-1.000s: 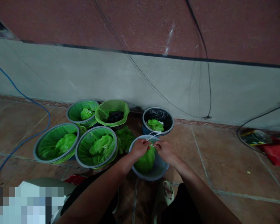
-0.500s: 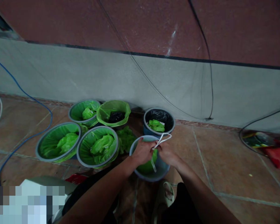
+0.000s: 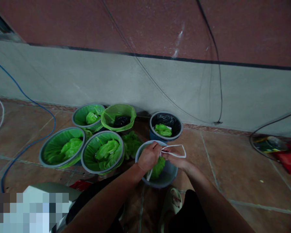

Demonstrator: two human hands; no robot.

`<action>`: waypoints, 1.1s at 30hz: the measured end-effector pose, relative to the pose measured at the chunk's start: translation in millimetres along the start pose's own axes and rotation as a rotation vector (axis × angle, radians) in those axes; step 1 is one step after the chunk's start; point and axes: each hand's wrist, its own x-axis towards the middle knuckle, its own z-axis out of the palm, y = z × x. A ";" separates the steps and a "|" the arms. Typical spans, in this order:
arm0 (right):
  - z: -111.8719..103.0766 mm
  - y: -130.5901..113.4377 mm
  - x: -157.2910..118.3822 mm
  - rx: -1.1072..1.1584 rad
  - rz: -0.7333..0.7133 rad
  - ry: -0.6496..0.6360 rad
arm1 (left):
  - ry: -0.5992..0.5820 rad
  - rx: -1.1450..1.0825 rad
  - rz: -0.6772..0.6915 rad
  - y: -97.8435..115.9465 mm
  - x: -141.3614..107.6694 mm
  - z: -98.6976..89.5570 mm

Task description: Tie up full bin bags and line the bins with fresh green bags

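Note:
My left hand [image 3: 149,157] and my right hand [image 3: 176,158] meet over a grey-blue bucket [image 3: 168,181], fingers closed. Between them they grip a thin white strap [image 3: 184,152]; it forms a loop over my right hand, and a loose end hangs by my left wrist. Below my fingers, a green plastic bag [image 3: 158,169] sits bunched inside the bucket. Whether my fingertips also pinch this bag is hidden.
Several bins with green liners, such as a near bin [image 3: 102,152], stand to the left. Behind the bucket is a black-lined bin [image 3: 166,119]. Green plastic [image 3: 131,144] lies between them. A blue hose [image 3: 31,142] crosses the tiles; a red bag [image 3: 287,160] lies far right.
The strap's loop has swung down to the right and opened wider over my right hand. Its lower end has shifted left, and my hands have moved only slightly.

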 end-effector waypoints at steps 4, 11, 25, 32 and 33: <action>-3.6 3.2 -1.2 0.201 0.039 0.071 | 0.053 -0.131 -0.087 -1.2 3.9 -1.7; -7.1 -14.3 -2.2 0.128 -0.087 0.126 | 0.009 -0.159 -0.093 -4.4 2.6 1.8; -40.5 -36.2 -17.0 -0.993 0.207 0.517 | 0.079 -0.305 -0.128 -6.9 1.9 -7.6; -71.7 -25.1 -16.4 -0.600 0.292 0.700 | 0.108 -0.422 -0.210 -6.4 3.6 -1.8; -70.8 -23.8 -15.2 -0.501 0.324 0.676 | 0.107 -0.434 -0.248 -7.2 4.0 -0.5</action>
